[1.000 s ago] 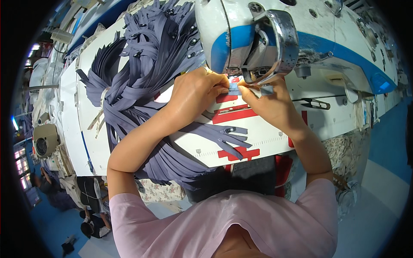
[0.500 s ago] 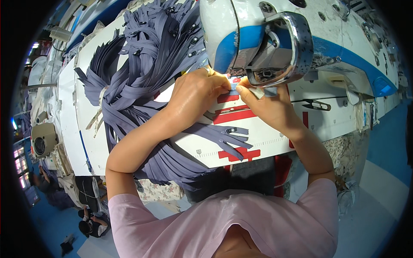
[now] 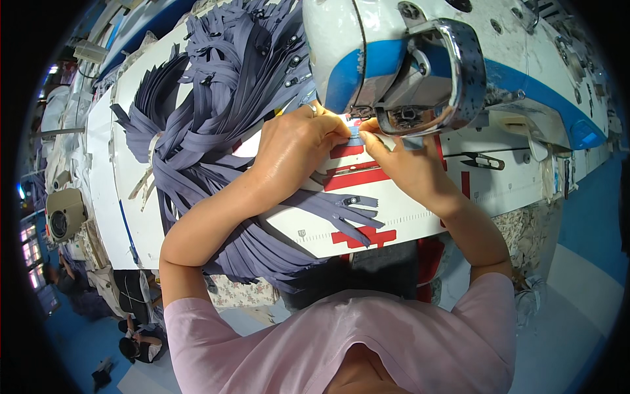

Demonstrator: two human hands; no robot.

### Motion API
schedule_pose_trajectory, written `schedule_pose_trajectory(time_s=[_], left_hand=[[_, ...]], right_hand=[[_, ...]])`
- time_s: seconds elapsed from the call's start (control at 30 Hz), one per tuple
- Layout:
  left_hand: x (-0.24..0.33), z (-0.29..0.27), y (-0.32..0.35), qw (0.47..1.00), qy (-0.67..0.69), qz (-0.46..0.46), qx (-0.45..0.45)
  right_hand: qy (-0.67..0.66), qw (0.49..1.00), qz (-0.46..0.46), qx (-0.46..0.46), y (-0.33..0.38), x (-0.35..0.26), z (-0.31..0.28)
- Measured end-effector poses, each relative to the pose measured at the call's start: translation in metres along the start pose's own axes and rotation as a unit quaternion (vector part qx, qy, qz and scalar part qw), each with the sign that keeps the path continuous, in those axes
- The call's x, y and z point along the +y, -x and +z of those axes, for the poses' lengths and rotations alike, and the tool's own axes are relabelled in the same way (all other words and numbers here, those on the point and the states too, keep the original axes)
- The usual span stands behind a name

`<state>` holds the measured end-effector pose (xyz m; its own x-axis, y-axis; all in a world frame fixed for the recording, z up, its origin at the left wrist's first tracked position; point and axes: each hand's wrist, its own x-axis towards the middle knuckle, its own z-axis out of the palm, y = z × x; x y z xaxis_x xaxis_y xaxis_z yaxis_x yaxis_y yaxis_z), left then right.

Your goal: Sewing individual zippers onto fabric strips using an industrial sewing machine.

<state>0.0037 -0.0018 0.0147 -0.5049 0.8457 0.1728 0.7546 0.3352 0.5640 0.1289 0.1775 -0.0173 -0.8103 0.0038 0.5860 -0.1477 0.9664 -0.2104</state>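
Note:
My left hand (image 3: 292,144) is closed in a pinch, its fingertips at the left end of a small blue-grey strip (image 3: 355,136) under the head of a white and blue sewing machine (image 3: 374,59). Opposite it, my right hand (image 3: 417,167) pinches the strip's right side with thumb and finger. The strip's far part and the needle are mostly hidden by fingers and machine. Under my left forearm runs a large bundle of grey-blue zippers (image 3: 223,85) with dark sliders. Several zipper ends (image 3: 348,209) fan out just in front of my hands.
Thread snips (image 3: 482,161) lie on the white machine bed, right of my right hand. Red patches (image 3: 364,236) and a ruler scale mark the table's near part. A pale tie (image 3: 155,148) circles the zipper bundle. Other people (image 3: 139,341) are far off at lower left.
Both hands stay pinched at nearly the same spot. A little more of the blue-grey strip shows between my fingertips. The whole view has shifted very slightly.

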Motion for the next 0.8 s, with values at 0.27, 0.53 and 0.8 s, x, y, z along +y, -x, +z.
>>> schedule_pose_trajectory(time_s=[0.27, 0.53, 0.8], left_hand=[[-0.001, 0.001, -0.002, 0.999, 0.041, -0.025, -0.009], [-0.007, 0.002, -0.003, 0.999, -0.014, -0.036, -0.002], [-0.015, 0.004, -0.007, 0.996, -0.067, 0.030, 0.048]], right_hand=[[-0.043, 0.974, 0.108, -0.196, 0.015, 0.002, 0.002], [0.259, 0.901, -0.134, -0.321, 0.007, 0.012, -0.004], [0.425, 0.842, -0.202, -0.263, 0.022, 0.019, 0.022]])
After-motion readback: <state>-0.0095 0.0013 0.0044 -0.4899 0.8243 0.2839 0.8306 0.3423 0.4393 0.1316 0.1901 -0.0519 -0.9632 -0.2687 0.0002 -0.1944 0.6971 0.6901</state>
